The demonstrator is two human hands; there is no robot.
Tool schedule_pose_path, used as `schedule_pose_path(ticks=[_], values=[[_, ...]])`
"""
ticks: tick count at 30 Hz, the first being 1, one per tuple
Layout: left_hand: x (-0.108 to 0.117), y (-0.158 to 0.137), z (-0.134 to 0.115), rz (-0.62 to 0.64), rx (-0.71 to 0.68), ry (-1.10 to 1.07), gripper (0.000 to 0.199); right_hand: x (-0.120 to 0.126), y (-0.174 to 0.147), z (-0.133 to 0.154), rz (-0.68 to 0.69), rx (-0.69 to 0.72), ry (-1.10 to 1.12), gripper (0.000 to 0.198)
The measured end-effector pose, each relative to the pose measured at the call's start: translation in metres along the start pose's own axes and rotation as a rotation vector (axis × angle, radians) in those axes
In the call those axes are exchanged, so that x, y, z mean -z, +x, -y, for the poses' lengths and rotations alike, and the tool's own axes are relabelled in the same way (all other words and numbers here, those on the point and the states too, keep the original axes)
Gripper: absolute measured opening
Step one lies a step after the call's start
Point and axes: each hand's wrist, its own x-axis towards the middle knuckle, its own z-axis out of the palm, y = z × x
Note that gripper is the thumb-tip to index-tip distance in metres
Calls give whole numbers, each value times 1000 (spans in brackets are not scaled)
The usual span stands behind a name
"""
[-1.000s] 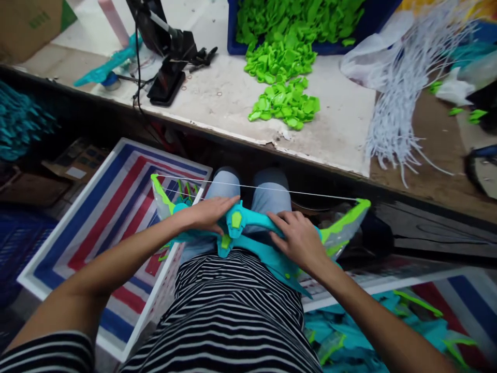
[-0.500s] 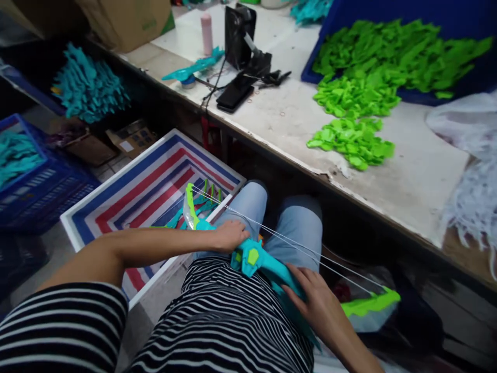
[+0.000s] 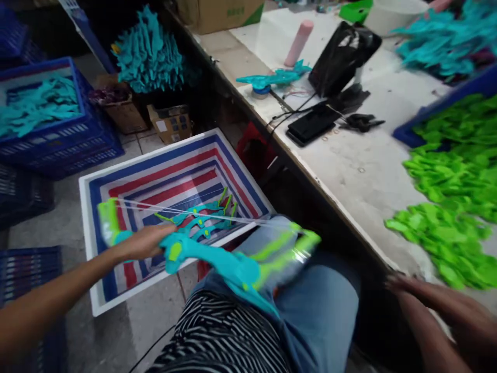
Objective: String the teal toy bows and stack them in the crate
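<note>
My left hand [image 3: 145, 242] is closed around one arm of a turquoise toy bow [image 3: 217, 259] with bright green, clear-edged tips and white strings. The bow reaches from above the striped bin [image 3: 229, 243] across to my lap. Several similar toy bows [image 3: 200, 223] lie inside that bin. My right hand [image 3: 430, 305] is off the bow, at the table's front edge by the green pieces [image 3: 446, 238]. Motion smears its fingers, and whether they hold anything is unclear.
The worktable [image 3: 373, 191] runs along my right, with a phone [image 3: 310, 124], a black stand [image 3: 344, 57] and a pink bottle [image 3: 298, 42]. Blue crates [image 3: 42, 137] with turquoise parts stand at left. A cardboard box [image 3: 171, 124] sits behind the bin.
The toy bow has moved left from my lap toward the bin, in my left hand. My right hand has let go of it and moved right to the table edge. My view has turned left.
</note>
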Motion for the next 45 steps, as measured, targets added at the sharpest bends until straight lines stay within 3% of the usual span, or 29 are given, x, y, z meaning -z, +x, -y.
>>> schedule_pose_path(ticks=[2,4,6,9,11,13,16,21,24,27,32,39,45], values=[[-3,-16,63,-34,265,-81,25,-52,50,4,81,75,125,18],[-14,-20,112,-76,482,-112,23,-125,94,2,327,183,217,21],[-27,-8,144,-106,649,-97,23,-206,135,-2,518,261,204,27],[-40,39,168,-102,794,-58,29,-315,198,-4,603,354,89,39],[-45,83,177,-73,824,-45,34,-371,243,-2,623,344,-20,53],[-49,130,188,-36,813,-41,37,-415,282,-1,640,289,-156,62],[-61,193,210,12,778,-58,38,-461,317,-12,664,220,-323,65],[-90,277,250,81,752,-93,47,-495,320,-44,585,223,-401,66],[-109,313,267,119,743,-111,42,-497,318,-48,541,239,-408,68],[-125,336,282,146,735,-115,41,-493,321,-43,605,195,-474,68],[-148,350,299,159,769,-89,40,-493,324,-41,620,177,-532,70],[-175,360,305,124,802,-68,43,-497,324,-43,636,107,-579,78],[-181,366,315,109,825,-80,40,-494,326,-38,691,46,-569,82]])
